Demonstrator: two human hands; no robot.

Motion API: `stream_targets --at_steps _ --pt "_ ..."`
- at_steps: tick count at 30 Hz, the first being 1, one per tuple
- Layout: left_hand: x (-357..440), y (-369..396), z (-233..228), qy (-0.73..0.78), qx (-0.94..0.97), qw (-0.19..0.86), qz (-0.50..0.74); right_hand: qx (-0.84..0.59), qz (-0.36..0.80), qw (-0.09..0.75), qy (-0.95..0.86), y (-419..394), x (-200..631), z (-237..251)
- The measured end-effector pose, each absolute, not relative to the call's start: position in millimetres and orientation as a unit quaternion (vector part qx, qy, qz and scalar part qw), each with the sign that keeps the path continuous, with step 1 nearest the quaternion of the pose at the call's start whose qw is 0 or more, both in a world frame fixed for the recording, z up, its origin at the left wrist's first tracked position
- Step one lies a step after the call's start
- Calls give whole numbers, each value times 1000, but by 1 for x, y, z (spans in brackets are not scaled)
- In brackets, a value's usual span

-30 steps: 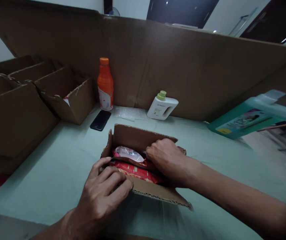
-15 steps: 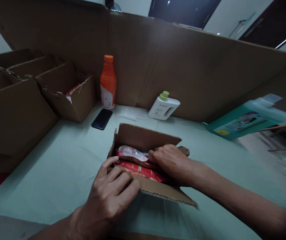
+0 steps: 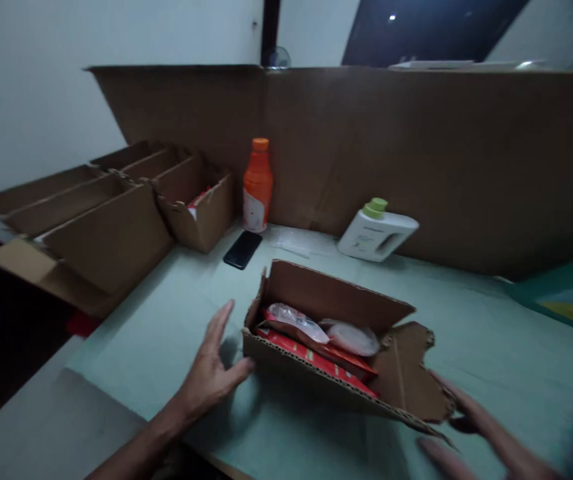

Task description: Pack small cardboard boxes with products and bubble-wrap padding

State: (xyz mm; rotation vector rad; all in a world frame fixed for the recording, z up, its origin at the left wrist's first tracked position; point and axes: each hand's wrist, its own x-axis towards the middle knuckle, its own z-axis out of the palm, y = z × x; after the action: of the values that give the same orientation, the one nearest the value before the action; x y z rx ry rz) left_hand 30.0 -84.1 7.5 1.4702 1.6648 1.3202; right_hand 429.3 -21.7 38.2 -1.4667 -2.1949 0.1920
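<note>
A small open cardboard box (image 3: 316, 297) sits on the pale green table top, its flaps spread. Inside lie red packets (image 3: 333, 363) and a clear wrapped packet (image 3: 299, 319). My left hand (image 3: 213, 370) is open with fingers spread, its thumb touching the box's near left corner. My right hand (image 3: 466, 417) is blurred at the lower right, fingers apart, behind the torn right flap (image 3: 409, 380). Neither hand holds anything.
An orange bottle (image 3: 257, 185), a black phone (image 3: 242, 249) and a white jug with a green cap (image 3: 376, 231) stand near the tall cardboard wall (image 3: 416, 147). Several open cartons (image 3: 116, 207) line the left. A teal pack (image 3: 571, 297) lies at right.
Both hands have come out of the box and off its contents; the left moved beside the left corner, the right to the right flap. The view swung leftward.
</note>
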Motion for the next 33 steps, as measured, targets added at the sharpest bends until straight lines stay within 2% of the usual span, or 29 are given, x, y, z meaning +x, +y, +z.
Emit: stream_targets --at_steps 2,4,9,13,16,19,26,29,33 --pt "33 -69 -2 595 550 339 478 -517 134 259 -805 -15 406 -3" --pt "40 -52 -3 578 539 384 478 -513 182 279 -791 -7 377 -20" --pt "81 -38 1 551 518 418 504 -537 186 326 -756 -3 376 -4" --pt "94 -64 -1 534 541 371 533 -550 159 335 -748 -20 396 6" --pt "71 -85 1 593 491 333 545 -514 196 331 -767 -14 366 11" --pt "39 -99 4 653 421 291 558 -452 266 307 -794 10 310 22" --pt "-24 -116 0 685 302 173 640 -320 392 267 -820 69 161 39" --pt "-54 -120 -1 702 250 119 656 -267 411 261 -832 86 93 33" --pt "-81 -116 -8 715 200 71 667 -263 399 269 -836 100 22 19"
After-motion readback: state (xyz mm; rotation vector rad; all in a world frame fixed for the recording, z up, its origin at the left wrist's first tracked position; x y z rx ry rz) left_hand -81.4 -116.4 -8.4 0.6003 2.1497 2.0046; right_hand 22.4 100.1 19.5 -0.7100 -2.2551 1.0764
